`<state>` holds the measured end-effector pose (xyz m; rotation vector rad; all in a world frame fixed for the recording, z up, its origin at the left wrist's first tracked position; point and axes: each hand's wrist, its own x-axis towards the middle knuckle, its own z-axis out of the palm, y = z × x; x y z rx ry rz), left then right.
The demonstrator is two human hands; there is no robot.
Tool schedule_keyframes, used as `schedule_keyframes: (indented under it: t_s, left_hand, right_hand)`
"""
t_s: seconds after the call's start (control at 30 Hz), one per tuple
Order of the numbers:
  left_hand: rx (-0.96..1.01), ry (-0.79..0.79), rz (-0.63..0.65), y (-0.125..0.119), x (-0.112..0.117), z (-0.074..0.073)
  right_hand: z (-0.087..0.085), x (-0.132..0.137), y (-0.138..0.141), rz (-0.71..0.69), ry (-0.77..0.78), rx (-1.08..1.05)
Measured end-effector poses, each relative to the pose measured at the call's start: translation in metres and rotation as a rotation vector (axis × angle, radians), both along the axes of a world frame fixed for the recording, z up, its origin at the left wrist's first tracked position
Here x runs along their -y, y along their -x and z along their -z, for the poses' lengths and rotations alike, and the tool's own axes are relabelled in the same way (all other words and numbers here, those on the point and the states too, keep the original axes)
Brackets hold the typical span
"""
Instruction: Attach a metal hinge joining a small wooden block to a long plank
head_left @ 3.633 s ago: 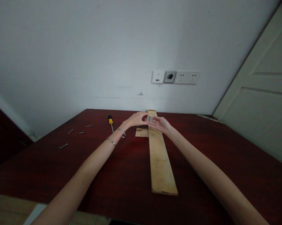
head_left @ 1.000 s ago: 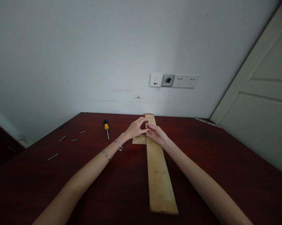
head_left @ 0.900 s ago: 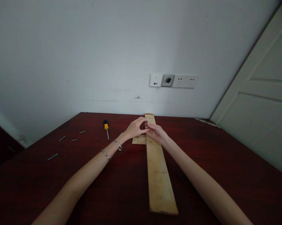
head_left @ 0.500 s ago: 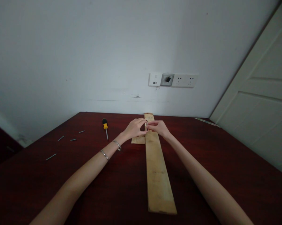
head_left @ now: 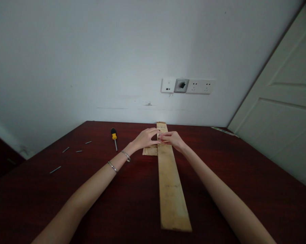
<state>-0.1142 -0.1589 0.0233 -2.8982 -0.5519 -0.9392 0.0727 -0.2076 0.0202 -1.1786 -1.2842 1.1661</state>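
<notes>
A long pale wooden board (head_left: pixel 170 183) lies lengthwise on the table, across a shorter wooden piece (head_left: pixel 149 151) that shows on its left. Over the board's far part, my right hand (head_left: pixel 174 139) pinches a thin metal screw (head_left: pixel 160 135) that stands about upright; its tip is hidden. My left hand (head_left: pixel 145 138) curls in from the other side, with thumb and fingertips at the same screw and the thumb low by the board. Two silver bracelets (head_left: pixel 113 166) circle the left forearm and wrist.
A yellow and black screwdriver (head_left: pixel 114 136) lies left of the hands. Several loose screws (head_left: pixel 55 169) are scattered at the table's left. The dark red table (head_left: pixel 132 203) meets a white wall with sockets (head_left: pixel 200 86). A thin strip (head_left: pixel 224 131) lies at the far right.
My right fingers have shifted very slightly at the screw. The left hand, board and screwdriver stay in place.
</notes>
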Motion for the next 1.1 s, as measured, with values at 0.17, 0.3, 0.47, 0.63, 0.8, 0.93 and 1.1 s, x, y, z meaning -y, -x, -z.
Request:
schedule_keyframes:
  t_s: [0.17, 0.3, 0.47, 0.63, 0.8, 0.93, 1.1]
  left_hand:
    - [-0.012, 0.049, 0.008, 0.0, 0.001, -0.004]
    - [0.003, 0.07, 0.014, 0.0, 0.002, -0.005]
    - [0.051, 0.105, 0.022, 0.001, 0.001, -0.003]
    - [0.086, 0.17, 0.042, 0.002, -0.002, -0.001]
    - [0.092, 0.237, 0.006, 0.002, -0.005, 0.003]
    - [0.075, 0.284, -0.006, 0.002, -0.007, 0.008]
    - [0.131, 0.341, -0.052, 0.0, -0.011, 0.012]
  right_hand:
    - [0.002, -0.001, -0.002, -0.029, 0.033, -0.047]
    - [0.003, -0.002, -0.002, -0.041, 0.044, -0.081]
    - [0.007, -0.005, -0.003, -0.047, 0.018, -0.139]
    - [0.011, -0.007, -0.008, -0.053, 0.041, -0.194]
    - [0.012, -0.008, -0.013, -0.048, 0.067, -0.24]
    - [0.014, -0.012, -0.013, -0.015, 0.068, -0.258]
    - [0.018, -0.017, -0.012, 0.05, 0.053, -0.253]
